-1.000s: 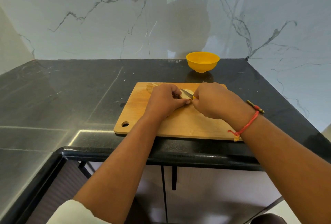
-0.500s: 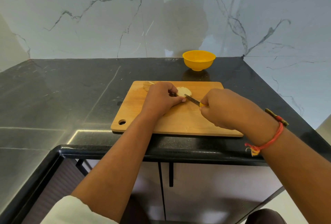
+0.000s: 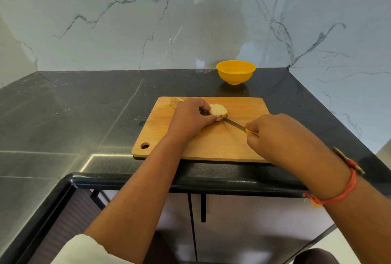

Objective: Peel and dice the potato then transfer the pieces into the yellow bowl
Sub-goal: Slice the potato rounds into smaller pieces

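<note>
A pale peeled potato [image 3: 218, 109] lies on the wooden cutting board [image 3: 211, 145], near its far middle. My left hand [image 3: 191, 116] rests over the potato's left side and holds it down with fingers and thumb. My right hand [image 3: 275, 134] grips the yellow handle of a small knife [image 3: 234, 123]. The blade points up-left and its tip touches the potato's near edge, beside my left thumb. The yellow bowl [image 3: 236, 71] stands behind the board, close to the wall, and looks empty.
A few peel scraps [image 3: 174, 101] lie at the board's far left corner. The black stone counter [image 3: 84, 115] stretches to the left. A marble wall [image 3: 148, 20] rises behind, and the counter's front edge [image 3: 190, 181] runs just below the board.
My right hand has drawn back toward me and to the right, pulling the knife out so the blade and more of the potato show. My left hand stays on the potato.
</note>
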Motion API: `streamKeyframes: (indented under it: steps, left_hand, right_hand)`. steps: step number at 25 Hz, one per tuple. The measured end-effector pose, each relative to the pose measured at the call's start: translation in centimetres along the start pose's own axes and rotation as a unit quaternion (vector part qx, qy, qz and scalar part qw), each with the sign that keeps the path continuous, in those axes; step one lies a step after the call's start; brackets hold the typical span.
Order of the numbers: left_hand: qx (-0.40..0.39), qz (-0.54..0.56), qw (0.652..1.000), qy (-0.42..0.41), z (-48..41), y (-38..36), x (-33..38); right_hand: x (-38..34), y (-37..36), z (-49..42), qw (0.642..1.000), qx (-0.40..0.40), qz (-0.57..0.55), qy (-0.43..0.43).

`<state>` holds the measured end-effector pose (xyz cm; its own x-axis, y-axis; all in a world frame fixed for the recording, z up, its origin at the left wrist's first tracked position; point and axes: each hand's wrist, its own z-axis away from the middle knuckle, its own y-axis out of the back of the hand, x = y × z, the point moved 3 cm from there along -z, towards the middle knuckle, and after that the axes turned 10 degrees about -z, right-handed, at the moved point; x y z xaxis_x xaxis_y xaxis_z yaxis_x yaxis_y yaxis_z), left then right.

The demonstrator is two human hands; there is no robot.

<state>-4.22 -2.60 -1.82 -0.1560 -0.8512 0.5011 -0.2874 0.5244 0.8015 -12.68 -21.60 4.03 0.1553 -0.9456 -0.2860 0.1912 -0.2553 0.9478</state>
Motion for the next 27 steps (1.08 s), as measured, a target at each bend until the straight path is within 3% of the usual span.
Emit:
streamKeyframes:
  steps: [4, 9, 27]
  left_hand:
    - [-0.003, 0.006, 1.0, 0.006, 0.0, 0.0, 0.0]
    - [0.011, 0.002, 1.0, 0.01, 0.1, 0.0, 0.1]
    - [0.004, -0.002, 1.0, 0.001, 0.2, 0.0, 0.3]
  right_hand:
    - [0.4, 0.6, 0.4, 0.993, 0.092, -0.063, 0.033]
    - [-1.1, -0.3, -4.3, 0.986, 0.124, -0.089, 0.063]
    - [-2.5, -0.6, -9.0, 0.989, 0.084, -0.117, 0.038]
